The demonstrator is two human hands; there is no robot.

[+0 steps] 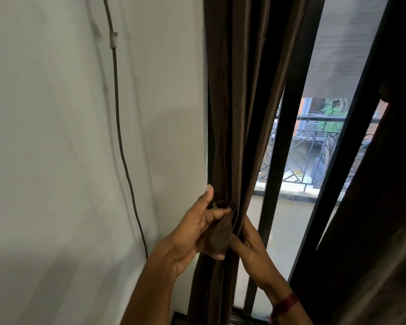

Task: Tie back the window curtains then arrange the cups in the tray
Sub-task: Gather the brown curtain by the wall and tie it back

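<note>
A dark brown curtain (242, 102) hangs gathered into a narrow bundle at the left edge of the window. A brown fabric tie-back (220, 235) wraps around it at waist height. My left hand (197, 228) pinches the tie-back on the bundle's left side, thumb raised against the fabric. On the bundle's right side, my right hand (250, 242) grips the curtain folds, with fingers partly hidden behind the cloth. A second brown curtain (373, 219) hangs at the right edge. No cups or tray are in view.
A white wall (56, 160) fills the left, with a dark cable (117, 118) clipped down it. Black window frame bars (284, 137) stand behind the curtain. A grey roller blind (347, 43) covers the upper pane; a balcony railing shows outside.
</note>
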